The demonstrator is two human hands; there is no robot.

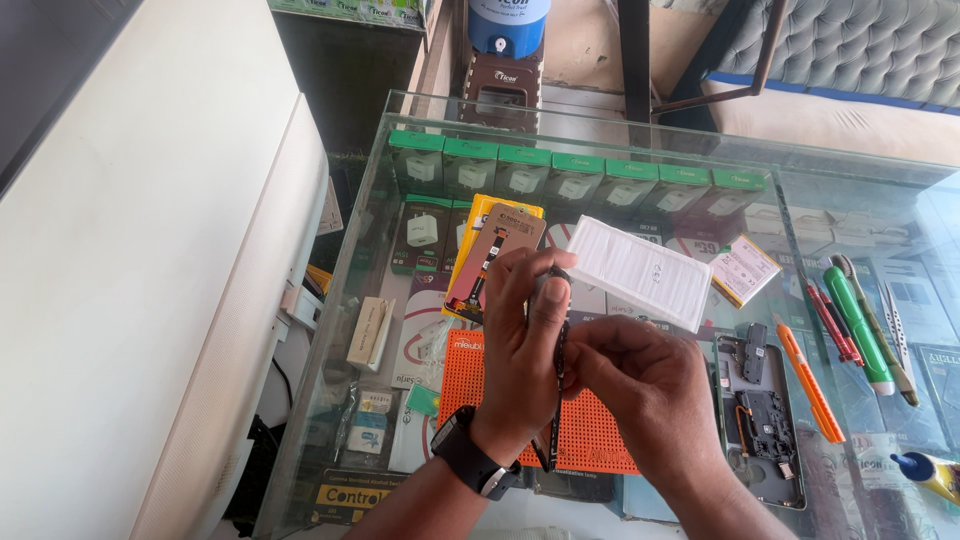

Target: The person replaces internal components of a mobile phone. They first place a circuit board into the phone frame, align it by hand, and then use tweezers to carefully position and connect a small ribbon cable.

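My left hand (525, 345), with a black watch on its wrist, and my right hand (645, 385) meet over a glass counter (600, 140). Between them they pinch a thin black flex strip (560, 375) that hangs down from the fingertips. Beneath the hands lies an orange perforated mat (590, 440). A white ribbed plastic tray (640, 272) leans just beyond the fingers. A flat brown phone part (492, 258) rests on a yellow packet to the left of it.
An opened phone body (760, 415) with bare boards lies to the right. Further right are an orange cutter (808, 378), red and green tools (850, 320), tweezers and a glue bottle (925, 472). Green charger boxes (580, 185) line the shelf under the glass. A white cabinet (150, 300) stands left.
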